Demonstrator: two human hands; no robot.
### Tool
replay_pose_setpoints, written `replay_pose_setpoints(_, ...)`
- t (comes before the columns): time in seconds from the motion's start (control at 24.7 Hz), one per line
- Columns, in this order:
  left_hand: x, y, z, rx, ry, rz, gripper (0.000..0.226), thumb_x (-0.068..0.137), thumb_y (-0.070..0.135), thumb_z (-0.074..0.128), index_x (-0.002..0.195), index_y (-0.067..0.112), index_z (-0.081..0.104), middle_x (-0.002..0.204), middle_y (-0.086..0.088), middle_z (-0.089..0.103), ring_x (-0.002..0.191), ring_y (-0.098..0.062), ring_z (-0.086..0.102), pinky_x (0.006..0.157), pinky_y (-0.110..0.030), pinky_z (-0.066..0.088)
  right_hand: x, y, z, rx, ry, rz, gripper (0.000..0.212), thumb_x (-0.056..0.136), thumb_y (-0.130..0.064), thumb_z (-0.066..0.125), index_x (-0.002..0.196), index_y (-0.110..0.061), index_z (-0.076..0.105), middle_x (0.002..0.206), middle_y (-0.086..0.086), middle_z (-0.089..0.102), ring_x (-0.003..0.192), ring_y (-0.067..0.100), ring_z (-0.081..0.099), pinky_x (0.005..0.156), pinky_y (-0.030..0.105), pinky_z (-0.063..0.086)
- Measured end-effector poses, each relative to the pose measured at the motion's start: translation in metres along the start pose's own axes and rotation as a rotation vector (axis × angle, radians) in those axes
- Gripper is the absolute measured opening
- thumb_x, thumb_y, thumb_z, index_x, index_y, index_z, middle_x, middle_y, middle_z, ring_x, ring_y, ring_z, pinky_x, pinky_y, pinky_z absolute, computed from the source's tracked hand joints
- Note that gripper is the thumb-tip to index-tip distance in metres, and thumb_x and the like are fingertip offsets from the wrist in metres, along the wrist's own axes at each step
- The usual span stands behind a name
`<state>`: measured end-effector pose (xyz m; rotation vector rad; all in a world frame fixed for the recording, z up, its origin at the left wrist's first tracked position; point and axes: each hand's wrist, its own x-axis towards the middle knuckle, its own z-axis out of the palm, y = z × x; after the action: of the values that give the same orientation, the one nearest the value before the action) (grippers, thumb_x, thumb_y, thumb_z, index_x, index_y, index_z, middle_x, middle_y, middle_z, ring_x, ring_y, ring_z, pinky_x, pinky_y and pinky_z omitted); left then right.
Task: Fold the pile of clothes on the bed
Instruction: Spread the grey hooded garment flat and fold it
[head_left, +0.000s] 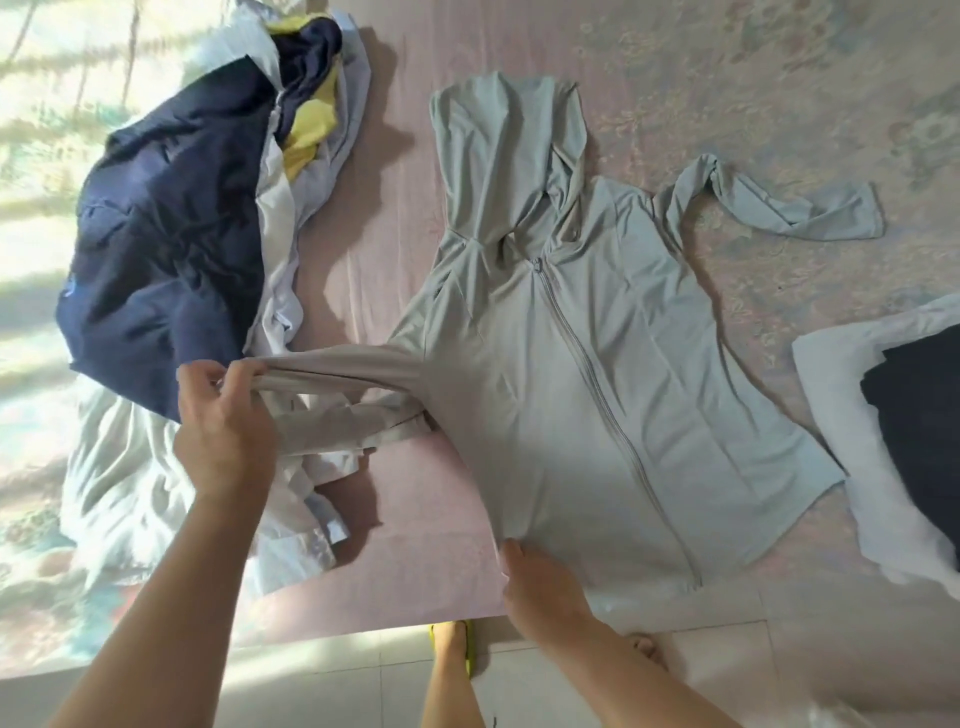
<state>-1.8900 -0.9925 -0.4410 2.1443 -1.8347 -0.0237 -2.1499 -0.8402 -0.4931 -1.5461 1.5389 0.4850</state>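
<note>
A pale green zip-up hooded jacket (587, 374) lies front-up on the pink bed sheet (410, 270), hood pointing away from me. My left hand (223, 415) grips the end of its left sleeve and holds it stretched out to the left, above the sheet. My right hand (540, 577) pinches the jacket's bottom hem at its near left corner, by the bed's edge. The jacket's other sleeve (779, 208) lies bent on the sheet at the far right. An unfolded pile (176, 249) of navy, white and yellow clothes sits to the left.
At the right edge of the bed lies a stack of folded clothes (893, 441), white with a dark garment on top. The bed's near edge runs just below my right hand. Below it are tiled floor (779, 670) and my feet.
</note>
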Motion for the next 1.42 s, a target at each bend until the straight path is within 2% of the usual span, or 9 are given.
replay_pose_setpoints(0.16,0.007,0.006,-0.003,-0.155,-0.003,-0.227,0.027,0.084,0.004,0.052,0.109,0.005,0.058,0.101,-0.017,0.053,0.09,-0.035,0.05,0.066,-0.047,0.044,-0.01,0.001,-0.009,0.197,0.019,-0.068,0.02,0.094,-0.016,0.037,0.113,-0.018,0.044,0.113,0.007,0.056,0.104,0.024,0.054,0.073,0.028,0.034)
replay_pose_setpoints(0.32,0.01,0.024,-0.013,-0.931,-0.06,-0.804,0.011,0.088,0.014,0.046,0.082,0.019,0.054,0.076,-0.005,0.054,0.074,-0.021,0.051,0.065,-0.035,0.042,0.004,0.013,-0.036,-0.025,0.21,-0.06,0.055,0.099,-0.031,0.036,0.149,-0.024,0.012,0.155,0.005,0.012,0.141,0.024,0.018,0.109,0.036,0.026)
replay_pose_setpoints(0.49,0.011,0.011,-0.044,-0.549,-0.132,-0.41,0.033,0.08,0.008,0.063,0.102,0.032,0.056,0.084,0.003,0.055,0.072,-0.01,0.05,0.064,-0.032,0.042,0.011,0.019,-0.041,-0.254,-0.07,-0.02,0.07,0.099,-0.039,0.036,0.148,-0.035,-0.013,0.15,0.004,-0.038,0.141,0.028,-0.028,0.111,0.06,0.007)
replay_pose_setpoints(0.65,0.035,-0.024,-0.074,-0.131,-0.456,-0.033,0.056,0.069,-0.007,0.071,0.121,0.01,0.06,0.101,-0.009,0.056,0.095,-0.029,0.053,0.079,-0.037,0.041,0.015,-0.005,-0.047,-0.103,0.168,-0.027,0.045,0.101,-0.026,0.032,0.145,-0.02,0.027,0.156,0.011,0.013,0.144,0.028,0.013,0.113,0.043,0.021)
replay_pose_setpoints(0.73,0.025,-0.016,-0.083,-0.169,-0.611,-0.037,0.045,0.071,0.0,0.075,0.114,0.012,0.065,0.096,-0.005,0.056,0.09,-0.025,0.055,0.077,-0.029,0.037,0.023,-0.041,-0.061,0.511,0.24,0.031,0.033,0.1,-0.027,0.038,0.128,-0.016,0.051,0.128,0.003,0.05,0.117,0.016,0.048,0.094,0.029,0.039)
replay_pose_setpoints(0.81,-0.001,-0.005,-0.094,-0.248,-0.643,0.032,0.039,0.072,0.004,0.077,0.109,0.014,0.067,0.089,0.001,0.055,0.081,-0.021,0.055,0.071,-0.026,0.037,0.026,-0.086,-0.08,1.257,0.011,0.184,0.03,0.099,-0.036,0.043,0.111,-0.014,0.059,0.101,0.0,0.061,0.09,0.011,0.059,0.075,0.025,0.044)
replay_pose_setpoints(0.93,-0.043,-0.001,-0.109,-0.335,-0.689,0.195,0.038,0.069,0.005,0.079,0.104,0.017,0.069,0.094,0.007,0.059,0.083,-0.02,0.062,0.065,-0.033,0.05,0.027,-0.132,-0.097,1.829,-0.263,0.294,0.039,0.096,-0.046,0.045,0.1,-0.011,0.061,0.081,0.005,0.069,0.071,0.016,0.067,0.071,0.032,0.052)
replay_pose_setpoints(1.22,-0.083,0.003,-0.121,-0.365,-0.912,0.095,0.043,0.081,0.029,0.07,0.109,0.03,0.037,0.089,0.019,0.058,0.077,-0.012,0.056,0.064,-0.024,0.042,0.005,-0.167,-0.098,1.945,-0.187,0.306,0.032,0.095,-0.033,0.054,0.107,-0.005,0.064,0.09,0.012,0.073,0.085,0.025,0.067,0.073,0.037,0.055)
replay_pose_setpoints(1.42,-0.045,0.007,-0.103,-0.738,-0.667,-0.493,0.031,0.095,0.042,0.047,0.082,0.014,0.045,0.073,0.006,0.054,0.067,-0.008,0.052,0.069,-0.032,0.045,-0.01,-0.177,-0.089,1.797,-0.178,0.172,0.018,0.096,-0.021,0.05,0.097,-0.01,0.064,0.063,0.002,0.064,0.051,0.013,0.058,0.051,0.027,0.045)
